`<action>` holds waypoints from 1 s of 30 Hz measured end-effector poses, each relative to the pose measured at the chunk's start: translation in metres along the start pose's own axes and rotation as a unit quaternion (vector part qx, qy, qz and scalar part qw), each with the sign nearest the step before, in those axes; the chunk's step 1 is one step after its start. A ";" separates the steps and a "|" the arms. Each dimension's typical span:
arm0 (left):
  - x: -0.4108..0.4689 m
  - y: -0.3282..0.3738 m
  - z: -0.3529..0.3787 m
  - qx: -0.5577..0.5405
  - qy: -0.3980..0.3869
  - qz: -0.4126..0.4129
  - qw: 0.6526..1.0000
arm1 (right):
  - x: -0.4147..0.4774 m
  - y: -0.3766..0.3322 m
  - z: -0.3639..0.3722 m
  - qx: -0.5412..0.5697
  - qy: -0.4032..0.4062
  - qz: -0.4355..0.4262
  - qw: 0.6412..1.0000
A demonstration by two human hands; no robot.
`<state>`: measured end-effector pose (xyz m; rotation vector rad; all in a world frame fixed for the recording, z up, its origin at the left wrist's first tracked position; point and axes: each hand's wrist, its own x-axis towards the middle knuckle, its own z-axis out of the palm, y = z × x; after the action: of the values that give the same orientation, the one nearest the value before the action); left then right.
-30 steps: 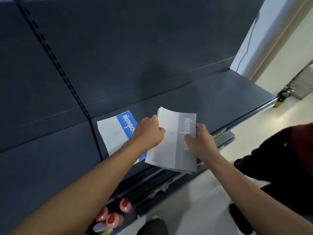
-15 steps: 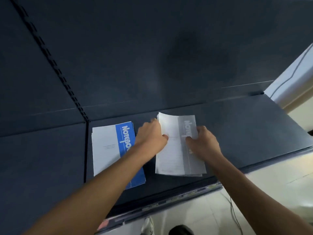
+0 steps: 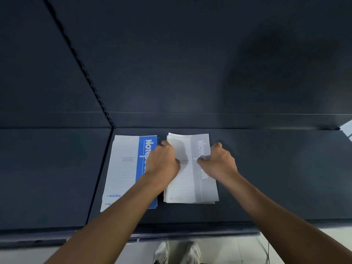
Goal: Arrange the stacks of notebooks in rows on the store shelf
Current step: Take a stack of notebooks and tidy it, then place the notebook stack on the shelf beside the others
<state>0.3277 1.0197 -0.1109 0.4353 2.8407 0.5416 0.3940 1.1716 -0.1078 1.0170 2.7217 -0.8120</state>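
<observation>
Two stacks of notebooks lie side by side on the dark shelf (image 3: pixel 276 178). The left stack (image 3: pixel 123 168) has white covers with a blue band. The right stack (image 3: pixel 190 185) is white with a grey band and lies flat, its back edge near the shelf's rear wall. My left hand (image 3: pixel 163 161) grips the grey stack's left edge, its thumb lying on the cover. My right hand (image 3: pixel 217 161) grips the right edge with curled fingers and thumb on top. My left forearm covers part of the blue stack.
A slotted upright (image 3: pixel 89 80) divides the back panel and meets the shelf left of the blue stack. Bare shelf stretches to the right of the grey stack. Pale floor and my shoes (image 3: pixel 177 252) show below the shelf's front edge (image 3: pixel 209 231).
The grey stack went from tilted above the shelf edge to lying flat and square beside the blue stack. Both hands stayed on it. My view swung to face the shelf head-on.
</observation>
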 end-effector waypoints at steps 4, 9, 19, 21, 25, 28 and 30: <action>-0.004 -0.002 0.006 0.000 0.021 -0.002 1.000 | 0.003 0.002 0.002 -0.007 -0.014 -0.014 1.000; -0.007 -0.001 0.007 0.030 0.037 -0.004 0.999 | 0.007 0.006 0.000 -0.014 -0.035 -0.019 0.999; -0.008 -0.004 -0.038 -0.036 0.106 0.020 0.994 | 0.006 -0.006 -0.022 -0.155 0.066 -0.207 0.964; -0.011 -0.016 -0.051 -0.054 0.116 0.001 0.992 | 0.006 -0.021 -0.021 -0.143 0.068 -0.263 0.952; -0.036 -0.059 -0.077 -0.055 0.144 -0.045 0.987 | -0.006 -0.069 -0.012 -0.102 0.024 -0.348 0.932; -0.063 -0.098 -0.098 -0.059 0.162 -0.101 0.980 | -0.021 -0.104 0.002 -0.101 -0.007 -0.409 0.907; -0.081 -0.124 -0.110 -0.064 0.169 -0.135 0.974 | -0.033 -0.127 0.012 -0.102 -0.025 -0.438 0.893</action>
<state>0.3439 0.8474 -0.0461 -0.0755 3.0845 0.8006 0.3377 1.0668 -0.0519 -0.3383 3.0798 -0.5796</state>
